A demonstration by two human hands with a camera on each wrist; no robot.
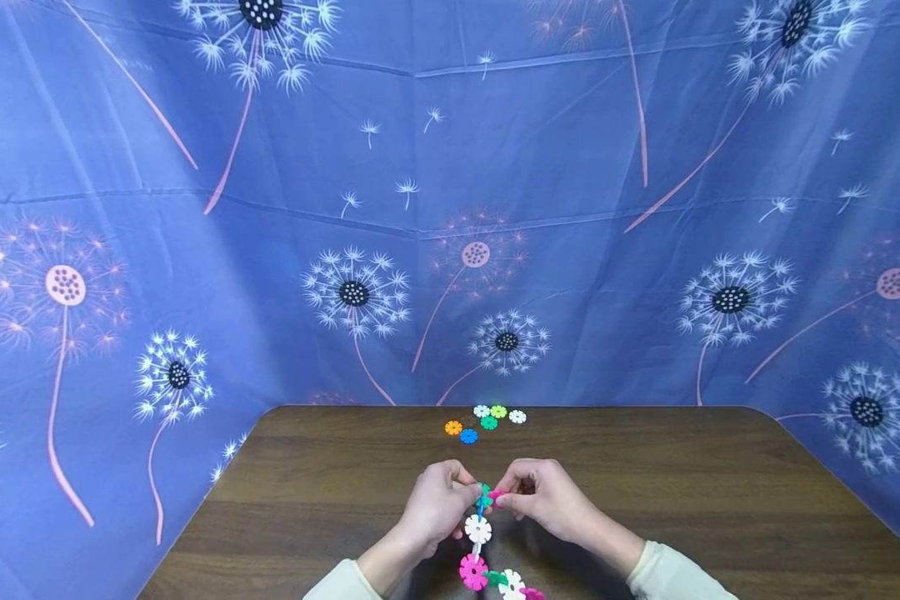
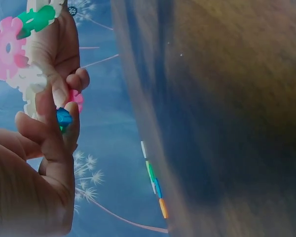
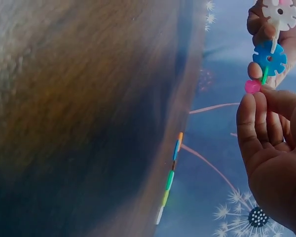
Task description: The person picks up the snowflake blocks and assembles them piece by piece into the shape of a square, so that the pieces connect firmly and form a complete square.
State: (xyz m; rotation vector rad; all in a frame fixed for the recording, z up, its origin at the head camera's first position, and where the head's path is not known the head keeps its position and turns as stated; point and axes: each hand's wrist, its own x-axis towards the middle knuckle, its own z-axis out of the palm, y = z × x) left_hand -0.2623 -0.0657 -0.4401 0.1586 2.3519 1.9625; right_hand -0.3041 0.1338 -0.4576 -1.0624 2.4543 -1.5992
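Under the fingers lies a brown table (image 1: 645, 467) with dark wood grain and rounded far corners. Beyond the fingers and off to either side hangs a blue cloth (image 1: 570, 167), creased along its folds and printed with white and pink dandelions.

The left hand (image 1: 437, 502) grips the upper end of a chain (image 1: 477, 523), thumb and fingers closed about its green disc (image 1: 484, 493) and blue disc (image 3: 270, 58). The right hand (image 1: 553, 500) pinches a pink disc (image 1: 498, 497) between thumb and finger, right up against the green disc; I cannot tell whether their slots have engaged.

The pieces are thin, smooth, plastic-looking rounds with notched, petal-like rims and a small centre hole, slotted crosswise so that neighbours stand at angles. From the fingertips the chain runs toward the person through white, pink and green pieces, the last cut off by the head view's lower edge.

Well beyond the fingers, 6 loose discs (image 1: 489, 423) lie flat near the table's far edge: 2 white, 1 yellow-green, 1 green, 1 blue and 1 orange. Pale sleeves (image 1: 675, 571) cover the forearms behind the wrists.
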